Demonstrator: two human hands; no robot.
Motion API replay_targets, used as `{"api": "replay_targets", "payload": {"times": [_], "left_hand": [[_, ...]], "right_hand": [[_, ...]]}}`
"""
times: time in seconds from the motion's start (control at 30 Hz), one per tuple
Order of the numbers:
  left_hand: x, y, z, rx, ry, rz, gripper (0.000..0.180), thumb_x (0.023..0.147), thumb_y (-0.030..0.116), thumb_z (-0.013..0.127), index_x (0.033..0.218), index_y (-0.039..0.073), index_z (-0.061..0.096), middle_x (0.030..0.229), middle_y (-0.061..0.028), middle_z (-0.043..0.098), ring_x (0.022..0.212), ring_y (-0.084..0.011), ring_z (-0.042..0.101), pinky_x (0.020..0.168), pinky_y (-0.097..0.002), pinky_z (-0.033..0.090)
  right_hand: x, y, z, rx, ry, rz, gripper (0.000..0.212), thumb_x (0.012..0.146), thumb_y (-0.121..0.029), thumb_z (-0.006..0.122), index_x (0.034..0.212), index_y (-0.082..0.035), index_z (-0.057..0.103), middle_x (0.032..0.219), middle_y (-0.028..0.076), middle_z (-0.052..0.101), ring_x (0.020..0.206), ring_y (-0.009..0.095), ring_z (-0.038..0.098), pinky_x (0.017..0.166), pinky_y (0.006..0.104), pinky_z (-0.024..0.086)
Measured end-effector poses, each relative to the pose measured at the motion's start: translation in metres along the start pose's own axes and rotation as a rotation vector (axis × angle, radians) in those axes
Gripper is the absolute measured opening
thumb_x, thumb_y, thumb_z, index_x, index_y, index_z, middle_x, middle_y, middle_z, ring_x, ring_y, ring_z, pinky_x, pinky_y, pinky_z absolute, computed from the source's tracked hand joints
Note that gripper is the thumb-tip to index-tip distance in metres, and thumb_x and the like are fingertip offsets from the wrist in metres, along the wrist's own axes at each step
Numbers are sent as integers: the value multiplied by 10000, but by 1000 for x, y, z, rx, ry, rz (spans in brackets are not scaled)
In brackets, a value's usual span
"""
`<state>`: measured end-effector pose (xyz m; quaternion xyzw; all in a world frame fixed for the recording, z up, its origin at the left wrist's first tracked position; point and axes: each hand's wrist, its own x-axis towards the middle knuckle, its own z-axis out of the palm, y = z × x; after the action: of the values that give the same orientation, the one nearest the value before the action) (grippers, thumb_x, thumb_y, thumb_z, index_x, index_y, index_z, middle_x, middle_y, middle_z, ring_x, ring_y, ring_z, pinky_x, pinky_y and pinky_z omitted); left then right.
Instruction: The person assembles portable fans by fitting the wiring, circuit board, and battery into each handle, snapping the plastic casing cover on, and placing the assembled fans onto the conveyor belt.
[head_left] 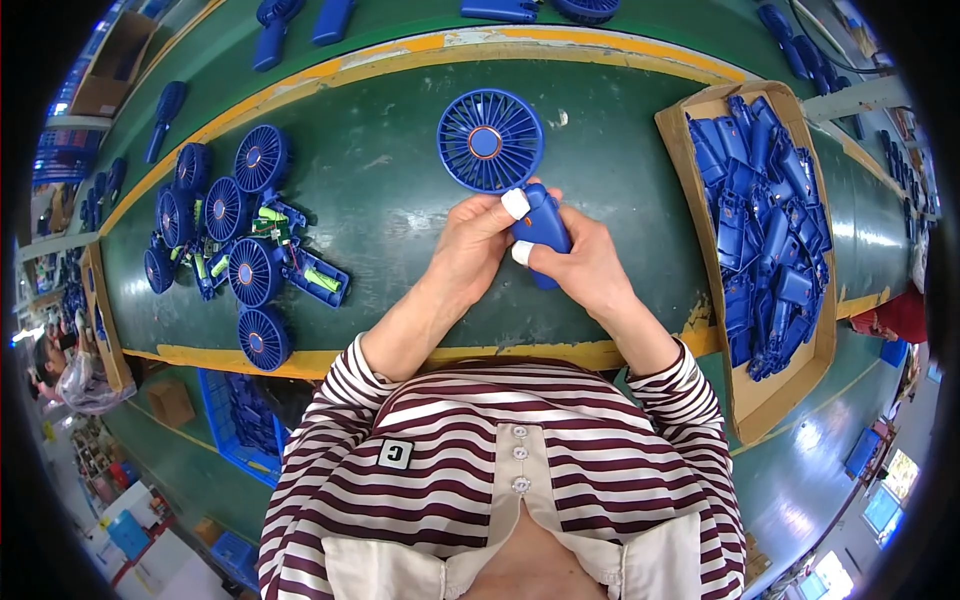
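In the head view, the left hand (475, 242) and right hand (592, 262) are gripping the handle (548, 222) of a blue fan (485, 142) over the green worktable (370, 130), white thumb covers (515, 204) resting against it, other fingers partly hidden. To their left, I am seeing opened fans (255, 272) lying clustered; to their right, a cardboard carton (778, 400) is holding blue casings (765, 235).

Maroon-and-white stripes fill the shirt (430, 500), with cream collar (385, 570), round buttons (520, 453) and square patch (394, 454); white wraps (514, 204) cap both thumbs (550, 262).
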<state>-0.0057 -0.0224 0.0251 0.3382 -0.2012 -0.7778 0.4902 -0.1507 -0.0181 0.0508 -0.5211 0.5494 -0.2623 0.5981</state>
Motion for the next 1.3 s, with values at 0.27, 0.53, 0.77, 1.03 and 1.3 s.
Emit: {"api": "replay_targets", "payload": {"times": [0.27,0.53,0.77,1.03,1.3], "left_hand": [[-1,-2,6,43,85,16,244,851,146,548,1009,-38,570,976,-127,618,861,-159,596,762,-263,485],[1,-3,3,72,318,-96,180,812,149,582,897,-8,604,809,-53,613,687,-116,583,606,-244,468],[0,1,-3,0,289,-159,259,807,236,583,923,4,581,851,-73,612,722,-148,592,629,-274,466],[-2,8,0,-112,244,-180,328,827,308,533,970,13,545,911,-89,605,820,-195,591,761,-336,453],[-2,10,0,-114,202,-184,360,856,351,483,1000,26,539,953,-81,589,861,-170,570,787,-331,434]], "right_hand": [[0,5,8,-101,96,-9,347,672,-150,658,936,45,545,747,93,606,660,175,587,583,270,463],[-16,-3,19,-942,385,-442,559,573,-242,711,1024,34,529,834,125,539,738,277,560,565,354,475],[-15,-9,13,-1015,346,-531,478,577,-198,685,977,30,560,746,110,538,645,267,561,537,347,471],[-17,-8,8,-987,413,-568,471,576,-200,671,976,21,558,724,112,537,598,253,555,501,341,461],[-6,-4,11,-1043,364,-706,493,564,-209,670,987,21,569,711,111,540,593,248,547,517,330,463]]}}
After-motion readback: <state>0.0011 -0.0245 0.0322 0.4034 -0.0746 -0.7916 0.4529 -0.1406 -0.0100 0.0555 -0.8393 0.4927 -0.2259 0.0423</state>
